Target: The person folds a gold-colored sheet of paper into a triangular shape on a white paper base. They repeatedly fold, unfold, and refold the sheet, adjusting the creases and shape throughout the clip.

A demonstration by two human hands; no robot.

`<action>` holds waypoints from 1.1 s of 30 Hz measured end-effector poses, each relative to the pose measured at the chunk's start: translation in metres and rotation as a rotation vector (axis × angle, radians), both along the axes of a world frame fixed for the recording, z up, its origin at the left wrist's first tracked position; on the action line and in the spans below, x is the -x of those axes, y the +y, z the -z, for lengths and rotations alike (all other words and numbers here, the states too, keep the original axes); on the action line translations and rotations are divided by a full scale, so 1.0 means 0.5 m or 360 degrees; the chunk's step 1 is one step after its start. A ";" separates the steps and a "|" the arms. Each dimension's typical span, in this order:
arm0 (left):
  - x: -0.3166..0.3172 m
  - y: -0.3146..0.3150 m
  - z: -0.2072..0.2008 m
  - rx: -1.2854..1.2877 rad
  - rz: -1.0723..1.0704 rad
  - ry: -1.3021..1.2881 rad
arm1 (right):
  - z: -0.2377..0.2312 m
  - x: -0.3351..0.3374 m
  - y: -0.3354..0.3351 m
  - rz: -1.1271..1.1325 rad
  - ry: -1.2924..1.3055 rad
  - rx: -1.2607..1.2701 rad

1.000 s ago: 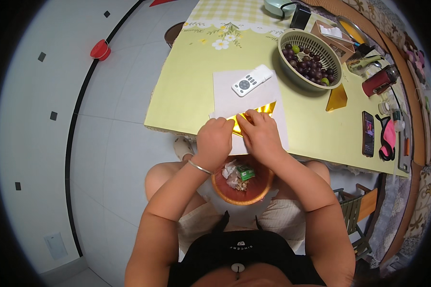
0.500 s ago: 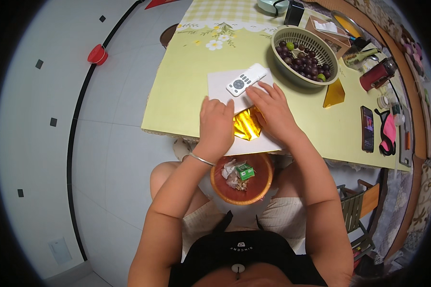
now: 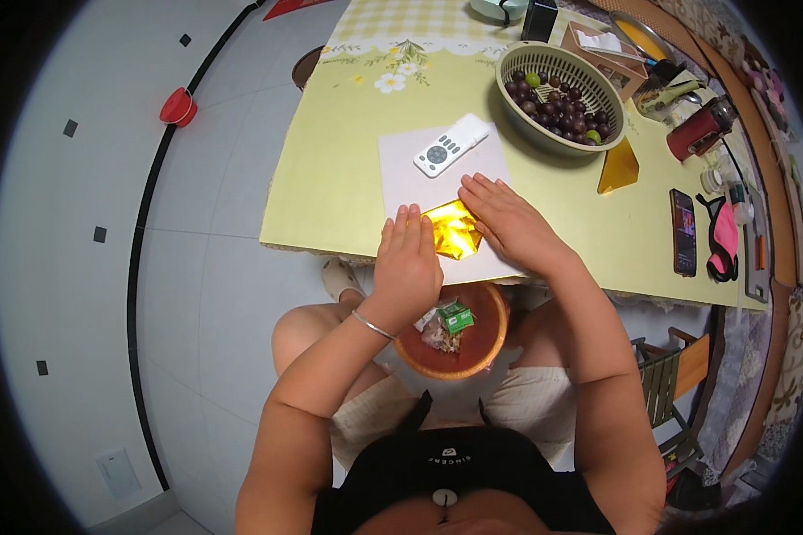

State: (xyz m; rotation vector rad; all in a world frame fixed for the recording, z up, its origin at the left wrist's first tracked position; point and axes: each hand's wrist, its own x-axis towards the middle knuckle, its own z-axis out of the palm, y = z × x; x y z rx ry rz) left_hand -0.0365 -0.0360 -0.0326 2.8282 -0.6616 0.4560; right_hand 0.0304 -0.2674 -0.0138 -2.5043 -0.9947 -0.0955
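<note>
A shiny gold foil sheet, creased and partly folded, lies on a pale square sheet at the table's near edge. Flat against the foil's left side rests my left hand, fingers stretched out. My right hand lies over the foil's right edge with its fingers extended. Part of the foil is hidden under both hands. A white remote control with grey buttons sits on the pale sheet just beyond my fingers.
Beyond my right hand stands a grey-green colander bowl of dark grapes. A gold piece, a phone, a pink eye mask and a dark red flask lie rightward. Below the table edge is a red-brown waste bin.
My left hand has shifted nearer to me and its fingers have straightened over the foil. My right hand has drawn back from the remote and flattened at the foil's right side.
</note>
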 end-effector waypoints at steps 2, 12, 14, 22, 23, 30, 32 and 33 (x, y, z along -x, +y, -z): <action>0.016 0.003 -0.007 0.0082 -0.0060 0.0041 | 0.005 0.002 -0.004 0.0013 -0.0024 0.0007; 0.013 0.011 -0.007 0.0132 0.0202 0.0118 | 0.007 0.003 0.000 0.0066 0.0012 0.0109; 0.020 0.011 -0.016 0.0028 0.0266 0.0181 | 0.011 0.002 0.001 0.0065 0.0034 0.0137; 0.035 0.012 -0.062 -0.0078 0.0369 0.0213 | -0.014 0.006 -0.005 0.0015 0.0179 0.0197; 0.032 0.017 -0.055 0.0075 0.0352 0.0202 | -0.019 0.006 -0.007 0.0001 0.0197 0.0187; -0.007 0.071 -0.036 0.0375 0.0355 -0.0081 | -0.028 -0.002 -0.038 -0.0199 0.0252 0.0044; -0.009 0.062 -0.062 0.0402 0.0375 -0.0095 | -0.040 0.008 -0.037 -0.0178 0.0283 0.0025; -0.009 0.060 -0.069 0.0421 0.0371 -0.0077 | -0.043 0.012 -0.036 -0.0168 0.0296 0.0015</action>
